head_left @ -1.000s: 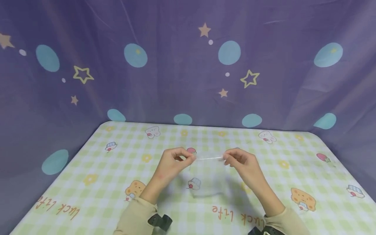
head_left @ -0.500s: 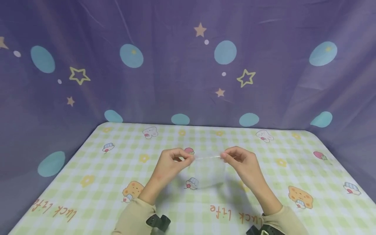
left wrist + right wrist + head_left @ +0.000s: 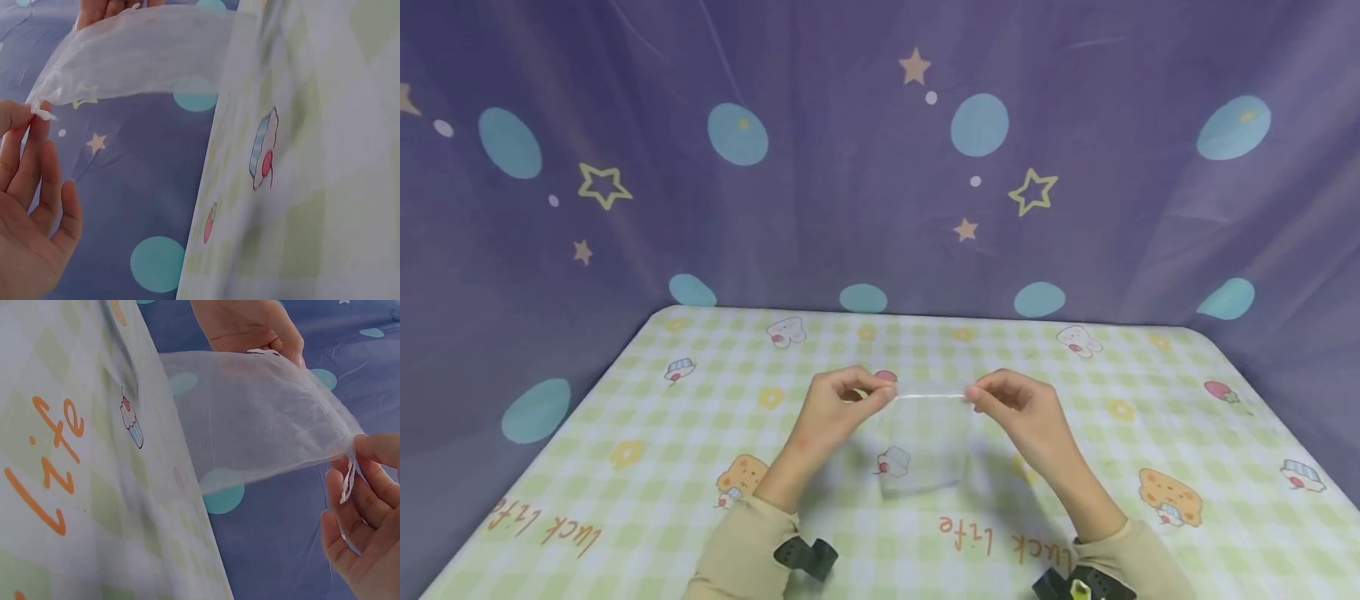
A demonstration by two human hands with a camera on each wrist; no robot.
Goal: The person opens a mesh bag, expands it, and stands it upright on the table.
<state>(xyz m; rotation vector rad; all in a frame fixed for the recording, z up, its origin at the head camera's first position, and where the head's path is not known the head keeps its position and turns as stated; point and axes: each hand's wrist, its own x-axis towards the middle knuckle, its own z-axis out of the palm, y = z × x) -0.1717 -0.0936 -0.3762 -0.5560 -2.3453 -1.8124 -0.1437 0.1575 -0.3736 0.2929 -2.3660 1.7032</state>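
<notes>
Head view: holds a sheer white pouch [image 3: 925, 442] above the green-checked surface [image 3: 880, 550], in the grip of left hand [image 3: 829, 415] and right hand [image 3: 1036, 421]. Takes a narrow pinch at each end of the mouth edge, thumb against finger, filled by gathered fabric. Favours neither hand as nearer, with one at each top corner and the pouch squarely between. Runs almost level along that edge, drawn straight from left to right; seems, at a guess, longest from mouth to bottom hem [image 3: 925, 490], hanging downward and well apart from both hands at that end. Cannot tell, from any view, about hem touching surface. Shows no contents through the mesh.

Left wrist view: shows a short tuft of white cord [image 3: 47, 114] poking past the left pinch, with other fingers loosely bent below. Right wrist view: shows a longer cord loop [image 3: 348, 484] dangling beside the right fingertips, remaining fingers spread slightly.

Bears no readable brand or label. Reads "Luck Life" on the surface in orange lettering [image 3: 571, 533], upside down from the head view; repeats nearer the middle, running up against the right sleeve [image 3: 1138, 558]. Reads "Life" large in the right wrist view too.
</notes>
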